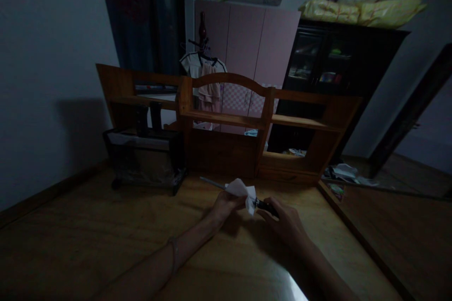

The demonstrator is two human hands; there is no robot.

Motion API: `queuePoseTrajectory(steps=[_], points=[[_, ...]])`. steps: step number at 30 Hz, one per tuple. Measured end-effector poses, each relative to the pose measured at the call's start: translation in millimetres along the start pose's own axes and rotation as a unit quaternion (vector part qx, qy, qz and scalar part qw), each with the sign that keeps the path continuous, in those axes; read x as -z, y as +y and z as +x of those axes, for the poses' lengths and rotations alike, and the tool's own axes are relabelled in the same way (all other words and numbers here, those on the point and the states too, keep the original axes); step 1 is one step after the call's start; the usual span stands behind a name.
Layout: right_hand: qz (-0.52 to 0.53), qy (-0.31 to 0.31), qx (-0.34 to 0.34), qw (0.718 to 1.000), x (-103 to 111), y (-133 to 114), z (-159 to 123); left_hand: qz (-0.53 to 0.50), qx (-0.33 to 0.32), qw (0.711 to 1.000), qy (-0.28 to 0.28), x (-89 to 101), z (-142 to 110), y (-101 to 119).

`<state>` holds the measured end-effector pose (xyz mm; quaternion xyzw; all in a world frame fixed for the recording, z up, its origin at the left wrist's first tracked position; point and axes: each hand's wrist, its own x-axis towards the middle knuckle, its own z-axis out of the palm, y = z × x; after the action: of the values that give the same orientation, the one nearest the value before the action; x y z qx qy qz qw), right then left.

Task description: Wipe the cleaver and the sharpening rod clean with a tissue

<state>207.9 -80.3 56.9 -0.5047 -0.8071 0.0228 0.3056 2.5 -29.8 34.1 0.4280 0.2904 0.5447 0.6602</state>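
Observation:
A knife with a black handle is held above the wooden tabletop, its thin grey blade pointing to the left. My right hand is closed around the handle. My left hand grips a white tissue folded over the blade near the handle. The tissue hides the middle of the blade, while the tip sticks out beyond it on the left. Behind and left of my hands stands a black-framed knife holder, with two black handles rising from its top.
A wooden shelf unit runs along the back of the wooden tabletop. The wall borders it on the left, and a raised edge runs down its right side. Farther off are pink wardrobe doors and a dark cabinet.

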Motion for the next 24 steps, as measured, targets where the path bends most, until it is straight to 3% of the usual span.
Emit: queuePoseTrajectory(steps=[5,24], points=[[0.033,-0.034,0.019,0.999,2.7,-2.3,1.5,0.011,-0.008,1.000,0.003,1.3,0.5,2.5],[0.068,-0.012,0.021,0.997,-3.0,7.2,6.2,-0.001,0.002,0.999,0.034,4.2,2.1,7.6]])
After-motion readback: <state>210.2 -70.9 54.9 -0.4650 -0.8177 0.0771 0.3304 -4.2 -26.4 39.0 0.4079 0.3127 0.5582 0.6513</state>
